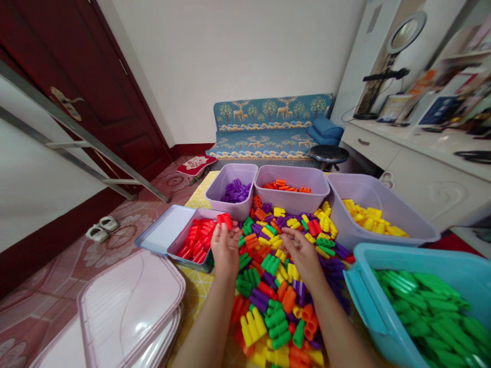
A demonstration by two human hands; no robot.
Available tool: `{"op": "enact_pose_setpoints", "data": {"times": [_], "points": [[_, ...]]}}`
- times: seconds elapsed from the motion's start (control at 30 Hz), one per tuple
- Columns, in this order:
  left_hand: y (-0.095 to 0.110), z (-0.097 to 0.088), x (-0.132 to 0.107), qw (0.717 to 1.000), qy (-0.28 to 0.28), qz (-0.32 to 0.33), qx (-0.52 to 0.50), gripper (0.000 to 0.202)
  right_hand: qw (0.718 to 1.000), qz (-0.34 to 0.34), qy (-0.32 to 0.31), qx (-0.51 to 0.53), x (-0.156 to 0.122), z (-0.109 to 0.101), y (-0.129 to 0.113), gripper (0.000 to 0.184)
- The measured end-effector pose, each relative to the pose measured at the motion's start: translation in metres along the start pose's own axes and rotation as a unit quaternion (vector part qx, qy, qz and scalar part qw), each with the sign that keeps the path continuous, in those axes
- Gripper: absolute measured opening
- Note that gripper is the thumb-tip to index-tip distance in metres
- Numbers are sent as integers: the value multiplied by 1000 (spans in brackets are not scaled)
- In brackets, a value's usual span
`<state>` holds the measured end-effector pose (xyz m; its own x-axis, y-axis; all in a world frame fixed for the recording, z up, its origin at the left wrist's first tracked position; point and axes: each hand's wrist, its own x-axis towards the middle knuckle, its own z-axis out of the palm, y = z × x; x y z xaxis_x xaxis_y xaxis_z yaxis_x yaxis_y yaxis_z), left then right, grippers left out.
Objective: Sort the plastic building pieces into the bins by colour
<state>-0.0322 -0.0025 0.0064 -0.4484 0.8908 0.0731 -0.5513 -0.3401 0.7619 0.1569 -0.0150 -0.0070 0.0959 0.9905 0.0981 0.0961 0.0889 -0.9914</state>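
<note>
A heap of plastic tube pieces (pixel 276 266) in red, orange, yellow, green and purple covers the table before me. My left hand (pixel 225 247) is raised at the heap's left edge, fingers pinched on a red piece (pixel 225 220) right beside the bin of red pieces (pixel 196 239). My right hand (pixel 303 253) hovers low over the middle of the heap, palm down, fingers loosely curled and apart, nothing visibly held.
Lilac bins hold purple pieces (pixel 235 190), orange pieces (pixel 289 187) and yellow pieces (pixel 374 217); a blue bin (pixel 368 306) at right holds green ones. Pink lids (pixel 130 306) lie at lower left. A stool (pixel 328 153), sofa (pixel 268 128) and ladder (pixel 76 133) stand behind.
</note>
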Motion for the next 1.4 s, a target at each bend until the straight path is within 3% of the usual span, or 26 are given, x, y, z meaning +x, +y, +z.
{"op": "enact_pose_setpoints", "data": {"times": [0.1,0.23,0.33,0.43,0.5,0.57,0.63,0.7,0.8,0.93,1.07,1.2,1.3,1.4], "points": [[10,-14,18,994,29,11,-105,18,1000,2,-3,0,0,1,1,47],[18,-21,23,993,-33,26,-113,47,1000,5,-2,8,0,2,2,48],[15,-14,13,997,-59,-28,-38,53,1000,9,-1,9,0,2,0,48],[9,-5,3,980,-104,-51,162,42,1000,6,-5,-20,1,-2,-6,44],[6,-3,-2,935,-172,-36,308,35,997,-13,-13,-73,1,-9,-13,37],[9,-3,-5,867,-277,-38,413,28,986,-34,-41,-157,-1,-17,-22,29],[16,-4,-8,791,-382,-56,475,26,963,-37,-88,-252,-5,-24,-30,23],[24,-4,-11,731,-450,-55,510,38,932,-36,-143,-330,-10,-25,-36,28],[27,-2,-15,697,-471,-12,540,57,899,-53,-192,-390,-17,-15,-37,42],[16,3,-19,714,-442,-7,543,45,904,-69,-160,-391,-17,3,-33,40],[1,6,-20,791,-382,10,478,28,943,-50,-90,-315,-10,5,-26,24],[-8,8,-23,864,-318,-23,390,31,974,-68,-62,-208,-7,3,-22,24],[-10,8,-23,881,-323,-71,338,34,995,-36,-39,-84,-9,6,-23,30],[-9,6,-21,884,-340,-122,296,35,999,-14,-39,-11,-10,7,-25,30]]}}
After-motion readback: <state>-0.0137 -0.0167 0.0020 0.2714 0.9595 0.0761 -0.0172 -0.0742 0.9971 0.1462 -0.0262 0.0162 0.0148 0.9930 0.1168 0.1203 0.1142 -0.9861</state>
